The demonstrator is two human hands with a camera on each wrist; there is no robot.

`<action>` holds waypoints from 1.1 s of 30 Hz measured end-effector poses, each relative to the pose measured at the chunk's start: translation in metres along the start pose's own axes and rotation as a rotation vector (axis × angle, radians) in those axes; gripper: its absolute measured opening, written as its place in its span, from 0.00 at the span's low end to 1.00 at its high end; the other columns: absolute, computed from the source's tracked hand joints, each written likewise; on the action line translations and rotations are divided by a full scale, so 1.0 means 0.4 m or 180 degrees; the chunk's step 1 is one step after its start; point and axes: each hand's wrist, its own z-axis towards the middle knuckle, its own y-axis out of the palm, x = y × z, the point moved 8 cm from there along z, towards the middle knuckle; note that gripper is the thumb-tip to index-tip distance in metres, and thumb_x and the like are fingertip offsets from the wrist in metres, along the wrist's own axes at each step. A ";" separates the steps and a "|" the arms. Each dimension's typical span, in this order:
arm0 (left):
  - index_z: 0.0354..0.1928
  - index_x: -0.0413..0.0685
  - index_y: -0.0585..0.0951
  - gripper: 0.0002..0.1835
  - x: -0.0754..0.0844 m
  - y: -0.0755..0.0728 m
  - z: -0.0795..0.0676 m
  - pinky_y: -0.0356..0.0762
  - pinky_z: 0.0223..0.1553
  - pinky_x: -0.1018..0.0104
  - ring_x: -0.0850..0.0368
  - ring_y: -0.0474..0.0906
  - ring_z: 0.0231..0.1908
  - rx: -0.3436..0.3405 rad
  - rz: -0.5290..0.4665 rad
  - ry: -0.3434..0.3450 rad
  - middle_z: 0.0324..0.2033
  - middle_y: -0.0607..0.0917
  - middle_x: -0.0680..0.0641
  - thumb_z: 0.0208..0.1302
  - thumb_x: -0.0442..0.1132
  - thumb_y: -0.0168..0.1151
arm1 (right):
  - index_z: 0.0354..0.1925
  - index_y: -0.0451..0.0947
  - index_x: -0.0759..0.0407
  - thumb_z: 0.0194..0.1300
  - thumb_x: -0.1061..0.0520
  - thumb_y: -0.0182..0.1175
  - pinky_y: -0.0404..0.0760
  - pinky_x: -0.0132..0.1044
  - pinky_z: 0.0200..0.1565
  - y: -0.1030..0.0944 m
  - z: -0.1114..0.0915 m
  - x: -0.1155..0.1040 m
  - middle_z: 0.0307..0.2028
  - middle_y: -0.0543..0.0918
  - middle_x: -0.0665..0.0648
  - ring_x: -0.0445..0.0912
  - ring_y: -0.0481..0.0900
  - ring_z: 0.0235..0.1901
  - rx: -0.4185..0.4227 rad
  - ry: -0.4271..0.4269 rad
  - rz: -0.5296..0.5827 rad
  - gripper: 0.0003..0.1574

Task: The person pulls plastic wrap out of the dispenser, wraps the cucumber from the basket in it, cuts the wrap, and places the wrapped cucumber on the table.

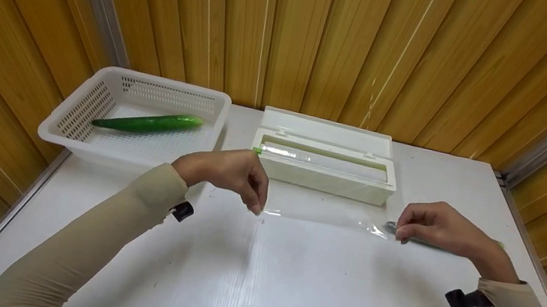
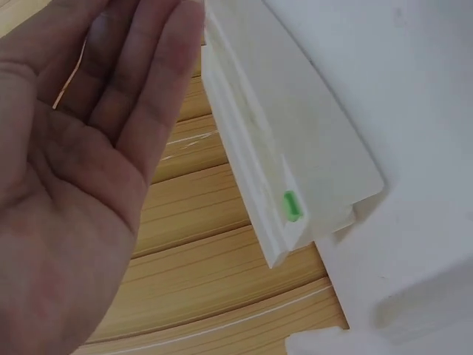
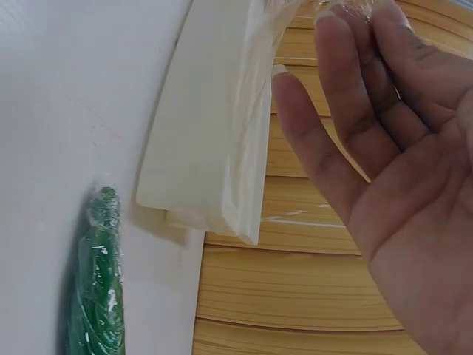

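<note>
A clear sheet of plastic wrap stretches between the two hands above the white table. My left hand pinches its left corner between thumb and fingers. At the other end my right hand pinches the right corner, where the film bunches up. Behind the sheet stands a white wrap dispenser box with its lid raised and a roll of film inside. A cucumber wrapped in film lies on the table by the right hand, which partly hides it in the head view.
To the left, a white perforated basket holds one unwrapped cucumber. A green slider sits at the box's left end. Wood-patterned panels close off the back and sides of the white table.
</note>
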 end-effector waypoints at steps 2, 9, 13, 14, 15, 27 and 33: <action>0.34 0.45 0.93 0.03 -0.024 0.027 0.007 0.88 0.42 0.62 0.59 0.87 0.33 -0.0119 0.0056 -0.0110 0.31 0.91 0.53 0.62 0.30 0.78 | 0.41 0.86 0.57 0.73 0.65 0.67 0.85 0.35 0.42 0.026 0.004 0.016 0.35 0.88 0.55 0.52 0.82 0.34 -0.0177 0.0054 0.0062 0.05; 0.30 0.48 0.93 0.05 -0.085 0.112 0.038 0.82 0.36 0.71 0.67 0.82 0.30 -0.0355 0.0527 -0.0277 0.26 0.89 0.59 0.61 0.31 0.79 | 0.39 0.89 0.54 0.68 0.60 0.73 0.83 0.33 0.38 0.107 0.006 0.074 0.34 0.87 0.49 0.41 0.80 0.33 -0.0487 0.0379 -0.0005 0.02; 0.29 0.49 0.93 0.05 -0.111 0.152 0.053 0.78 0.33 0.73 0.70 0.79 0.28 -0.0392 0.0853 -0.0234 0.24 0.88 0.61 0.60 0.31 0.80 | 0.35 0.88 0.53 0.66 0.59 0.76 0.83 0.33 0.39 0.142 0.008 0.098 0.34 0.86 0.46 0.39 0.82 0.35 -0.0486 0.0365 -0.0177 0.04; 0.29 0.49 0.93 0.06 -0.119 0.161 0.056 0.78 0.33 0.73 0.70 0.79 0.27 -0.0392 0.0910 -0.0233 0.24 0.88 0.61 0.60 0.31 0.80 | 0.34 0.88 0.51 0.65 0.59 0.76 0.83 0.32 0.39 0.152 0.009 0.104 0.34 0.86 0.45 0.39 0.82 0.35 -0.0480 0.0347 -0.0233 0.05; 0.29 0.49 0.93 0.05 -0.126 0.169 0.058 0.78 0.32 0.73 0.70 0.78 0.27 -0.0396 0.0966 -0.0235 0.24 0.88 0.61 0.60 0.31 0.80 | 0.33 0.88 0.51 0.65 0.59 0.77 0.83 0.32 0.40 0.162 0.010 0.110 0.34 0.86 0.45 0.38 0.83 0.35 -0.0478 0.0330 -0.0259 0.06; 0.32 0.49 0.93 0.04 -0.195 0.220 0.061 0.80 0.36 0.73 0.69 0.79 0.30 -0.0336 0.1066 -0.0337 0.27 0.88 0.60 0.60 0.33 0.81 | 0.31 0.83 0.49 0.61 0.68 0.72 0.79 0.32 0.37 0.245 0.016 0.126 0.32 0.79 0.42 0.37 0.76 0.33 -0.0536 0.0153 -0.0732 0.13; 0.32 0.49 0.93 0.04 -0.203 0.231 0.062 0.80 0.37 0.74 0.71 0.80 0.30 -0.0286 0.0966 -0.0327 0.27 0.88 0.61 0.60 0.33 0.81 | 0.32 0.82 0.49 0.64 0.68 0.71 0.77 0.32 0.37 0.255 0.011 0.139 0.32 0.78 0.41 0.37 0.74 0.33 -0.0517 0.0225 -0.0776 0.14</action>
